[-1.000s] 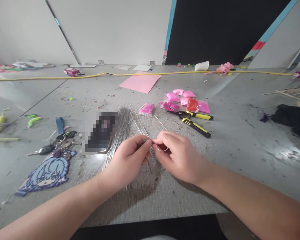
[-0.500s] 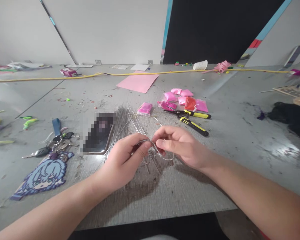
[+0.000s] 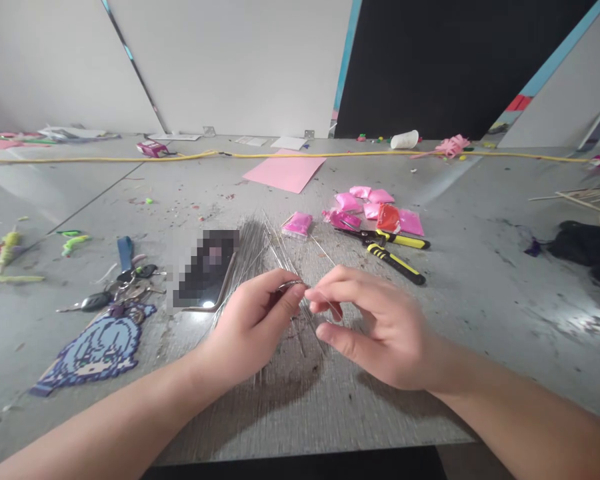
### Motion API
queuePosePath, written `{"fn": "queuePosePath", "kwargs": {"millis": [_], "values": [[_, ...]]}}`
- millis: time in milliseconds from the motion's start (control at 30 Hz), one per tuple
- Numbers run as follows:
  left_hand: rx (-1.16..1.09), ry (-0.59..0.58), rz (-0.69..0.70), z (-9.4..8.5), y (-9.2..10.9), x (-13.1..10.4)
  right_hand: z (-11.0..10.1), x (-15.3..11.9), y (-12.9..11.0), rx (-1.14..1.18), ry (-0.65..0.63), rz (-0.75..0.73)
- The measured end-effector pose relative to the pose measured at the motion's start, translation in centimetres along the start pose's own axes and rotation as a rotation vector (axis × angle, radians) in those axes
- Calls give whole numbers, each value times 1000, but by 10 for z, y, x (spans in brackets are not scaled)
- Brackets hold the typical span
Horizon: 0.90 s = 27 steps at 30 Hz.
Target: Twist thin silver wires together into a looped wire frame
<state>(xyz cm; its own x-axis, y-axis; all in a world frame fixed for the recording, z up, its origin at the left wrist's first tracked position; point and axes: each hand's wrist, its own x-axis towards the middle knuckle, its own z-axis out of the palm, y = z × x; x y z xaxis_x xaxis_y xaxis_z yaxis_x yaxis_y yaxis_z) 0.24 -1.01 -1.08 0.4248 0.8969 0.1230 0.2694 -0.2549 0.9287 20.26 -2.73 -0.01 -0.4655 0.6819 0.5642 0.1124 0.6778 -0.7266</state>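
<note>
Your left hand (image 3: pixel 255 310) has its fingers pinched, thumb against forefinger, on a thin silvery wire (image 3: pixel 289 285) that sits between your two hands. Your right hand (image 3: pixel 387 327) has its fingers parted, thumb well away from forefinger; a fine strand curves beside them, and whether they grip it I cannot tell. Any print on the magenta box (image 3: pixel 151 149) at the back is too small to read, and the phone (image 3: pixel 207 273) screen is pixelated.

The front edge of the surface (image 3: pixel 480 267) runs beneath your forearms. Left of the wire, loose wires (image 3: pixel 250 250) lie along the phone's edge. Ahead of your right hand are the pliers (image 3: pixel 395 262); bare surface stretches from them to the dark cloth (image 3: pixel 587 247).
</note>
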Motion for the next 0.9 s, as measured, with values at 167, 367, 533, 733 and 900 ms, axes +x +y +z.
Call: {"fn": "queuePosePath", "kwargs": {"millis": [167,367,533,733,900], "values": [[-57,15,-67,-1,-1,1,-4,1,4,-196,-68,-175],[-13,-58,-128,0,0,1,-13,5,3,-402,-177,-292],[-49,-54,-143,2,2,0,-13,5,3,-288,-145,-173],[-102,54,-149,1,2,-1,-9,3,9,42,26,106],[-55,46,-127,2,-1,0,-8,4,5,-94,-76,-12]]}}
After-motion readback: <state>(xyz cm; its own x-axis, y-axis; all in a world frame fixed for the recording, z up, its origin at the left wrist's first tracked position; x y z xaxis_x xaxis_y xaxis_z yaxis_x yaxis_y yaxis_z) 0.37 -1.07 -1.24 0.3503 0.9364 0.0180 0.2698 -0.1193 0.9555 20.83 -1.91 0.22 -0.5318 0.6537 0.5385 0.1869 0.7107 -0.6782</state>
